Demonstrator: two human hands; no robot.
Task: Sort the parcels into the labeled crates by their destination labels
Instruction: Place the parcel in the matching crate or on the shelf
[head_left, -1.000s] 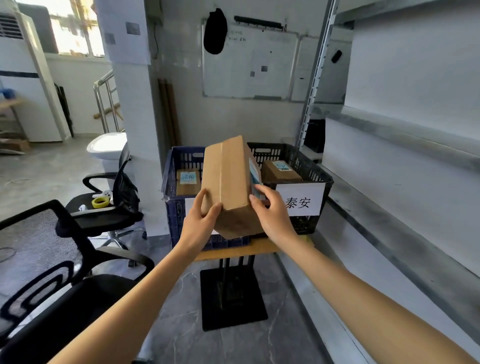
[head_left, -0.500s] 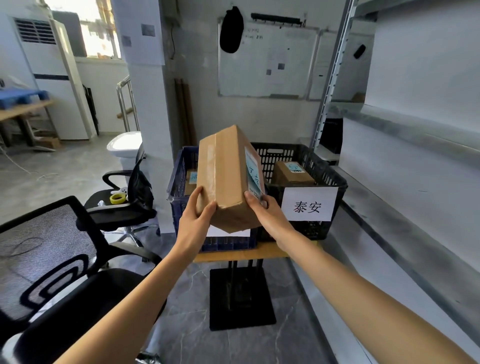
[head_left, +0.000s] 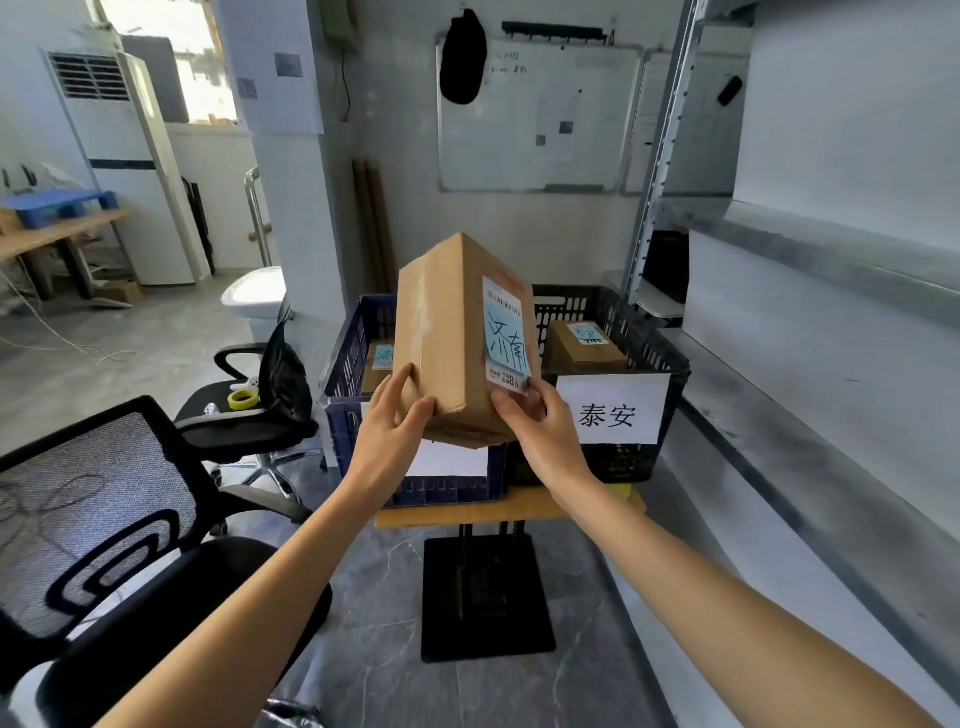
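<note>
From the head view, a person holds a cardboard parcel (head_left: 447, 338) up in the air with both hands, in front of and above two crates. The parcel stands on end, tilted, one corner pointing down. The left hand (head_left: 389, 421) grips its lower left side, thumb on the near face and fingers curled behind. The right hand (head_left: 540, 426) grips the lower right edge, thumb pressed just under a pale blue label (head_left: 506, 335) with handwritten characters. The blue crate (head_left: 348, 364) and the black crate (head_left: 644, 338) sit side by side, touching, on a small wooden counter (head_left: 519, 506). Each holds one labelled box: one in the blue (head_left: 379, 358), mostly hidden behind the parcel, and one in the black (head_left: 587, 348). A white sign (head_left: 613, 408) reading 泰安 hangs on the black crate's front.
</note>
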